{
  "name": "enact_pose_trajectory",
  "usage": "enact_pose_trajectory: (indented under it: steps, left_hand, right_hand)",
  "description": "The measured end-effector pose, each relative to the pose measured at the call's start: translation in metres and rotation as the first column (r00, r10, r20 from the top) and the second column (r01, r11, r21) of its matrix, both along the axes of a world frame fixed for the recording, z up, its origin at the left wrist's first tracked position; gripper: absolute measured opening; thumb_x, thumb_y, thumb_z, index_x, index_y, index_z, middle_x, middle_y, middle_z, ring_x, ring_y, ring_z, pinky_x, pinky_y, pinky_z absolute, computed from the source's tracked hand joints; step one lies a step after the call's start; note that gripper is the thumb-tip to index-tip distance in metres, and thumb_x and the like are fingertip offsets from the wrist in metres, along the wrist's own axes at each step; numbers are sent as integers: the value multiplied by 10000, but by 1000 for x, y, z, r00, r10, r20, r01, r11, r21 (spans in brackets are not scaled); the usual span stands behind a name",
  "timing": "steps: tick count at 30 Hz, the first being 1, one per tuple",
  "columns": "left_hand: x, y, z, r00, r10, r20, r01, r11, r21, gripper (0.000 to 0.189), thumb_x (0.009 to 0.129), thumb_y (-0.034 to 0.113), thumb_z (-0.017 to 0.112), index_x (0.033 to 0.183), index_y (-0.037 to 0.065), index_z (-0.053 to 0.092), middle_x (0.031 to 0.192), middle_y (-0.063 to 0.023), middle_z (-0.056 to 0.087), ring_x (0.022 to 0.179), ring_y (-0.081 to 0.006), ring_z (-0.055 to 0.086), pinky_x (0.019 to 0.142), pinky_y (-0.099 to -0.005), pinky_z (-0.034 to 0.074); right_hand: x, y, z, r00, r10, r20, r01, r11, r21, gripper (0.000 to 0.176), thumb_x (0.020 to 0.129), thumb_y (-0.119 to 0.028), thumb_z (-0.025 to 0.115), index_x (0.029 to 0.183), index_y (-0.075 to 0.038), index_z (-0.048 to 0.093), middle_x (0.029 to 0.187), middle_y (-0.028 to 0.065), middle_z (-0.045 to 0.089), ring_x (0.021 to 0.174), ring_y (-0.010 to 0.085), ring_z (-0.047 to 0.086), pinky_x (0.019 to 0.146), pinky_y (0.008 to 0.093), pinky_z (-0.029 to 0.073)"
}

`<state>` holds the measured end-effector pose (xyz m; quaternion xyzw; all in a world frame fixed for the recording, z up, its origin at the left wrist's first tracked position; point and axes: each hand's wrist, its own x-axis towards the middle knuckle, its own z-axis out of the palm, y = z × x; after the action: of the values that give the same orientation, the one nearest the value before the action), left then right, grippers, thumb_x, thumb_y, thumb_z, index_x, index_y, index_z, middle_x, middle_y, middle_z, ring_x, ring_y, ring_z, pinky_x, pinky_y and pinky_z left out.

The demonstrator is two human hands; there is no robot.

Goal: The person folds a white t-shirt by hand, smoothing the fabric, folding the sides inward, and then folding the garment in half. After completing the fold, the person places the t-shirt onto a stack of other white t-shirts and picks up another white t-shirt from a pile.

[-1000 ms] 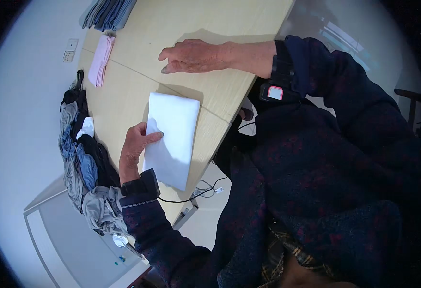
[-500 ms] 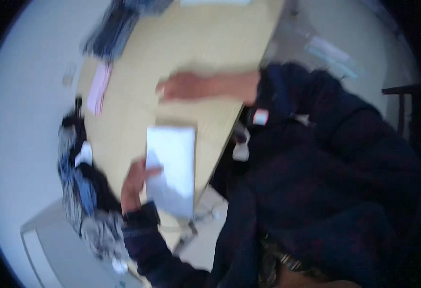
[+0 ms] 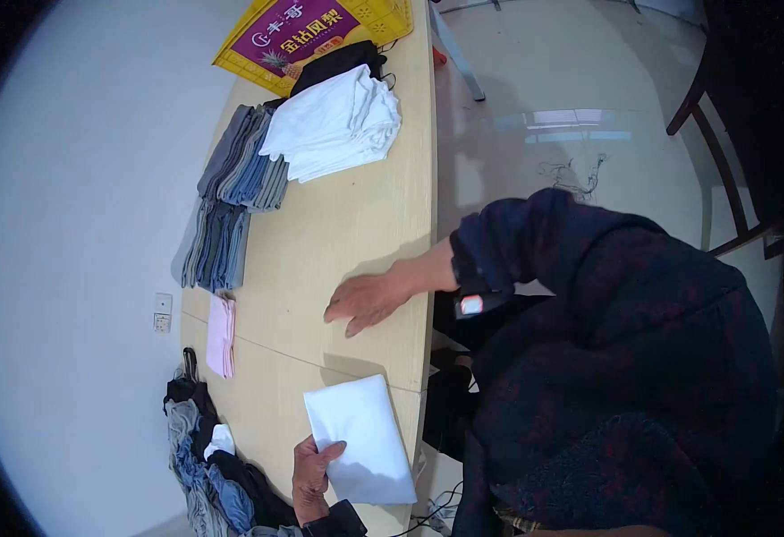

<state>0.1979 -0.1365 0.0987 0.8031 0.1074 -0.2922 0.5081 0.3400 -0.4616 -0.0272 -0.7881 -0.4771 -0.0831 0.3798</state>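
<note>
A flat, folded white cloth (image 3: 361, 440) is at the near edge of the table. My left hand (image 3: 311, 470) grips its far edge, thumb on top and the other fingers hidden underneath. My right hand (image 3: 369, 301) hovers low over the bare wood beside the cloth, palm down, its fingers loosely bent and apart with nothing in them. Further along the table lies a stack of folded white garments (image 3: 334, 125). Past my left hand is a loose heap of grey, blue and black clothes (image 3: 222, 479).
Folded grey and blue garments (image 3: 240, 170) line the wall side of the table (image 3: 320, 224), near a folded pink cloth (image 3: 221, 336). A yellow crate (image 3: 374, 18) with a purple label stands at the far right end. A dark wooden chair (image 3: 723, 170) is behind me.
My view has swung toward the right end of the table, bringing the white stack and crate into sight. My left hand still holds the white cloth; my right hand remains empty.
</note>
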Motion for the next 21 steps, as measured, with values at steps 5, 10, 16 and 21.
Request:
enact_pose_trajectory:
  steps: [5, 10, 16, 21]
  left_hand:
    - [7, -39, 34, 986, -117, 117, 107, 990, 91, 262, 745, 5, 739, 1003, -23, 697, 848, -62, 702, 690, -130, 638, 649, -285, 521]
    - [35, -90, 69, 943, -245, 227, 200, 959, 202, 235, 753, 38, 745, 984, 5, 711, 815, -24, 689, 674, -95, 612, 623, -251, 496]
    - [101, -172, 105, 866, -318, 387, 237, 941, 243, 234, 779, 70, 719, 994, -20, 690, 838, -37, 680, 688, -100, 608, 623, -249, 489]
    - [182, -251, 116, 857, -231, 461, 209, 973, 100, 361, 822, 60, 669, 1146, -79, 590, 1014, -143, 675, 815, -204, 669, 740, -331, 558]
  right_hand:
    - [17, -82, -17, 915, -200, 351, 227, 973, -38, 471, 935, -404, 545, 1140, 19, 519, 1205, 221, 551, 1163, 374, 506, 1007, 463, 380]
    - [10, -148, -1, 804, -428, 414, 506, 857, -96, 453, 905, -417, 560, 1094, -6, 565, 1222, 212, 541, 1182, 369, 495, 1024, 459, 366]
    - [4, -157, 5, 803, -492, 336, 558, 818, -137, 415, 885, -390, 590, 1068, -18, 577, 1159, 210, 544, 1157, 359, 506, 1009, 490, 378]
    - [3, -154, 2, 801, -529, 280, 568, 819, -81, 425, 889, -392, 581, 1083, -14, 566, 1218, 213, 509, 1232, 365, 442, 1066, 527, 314]
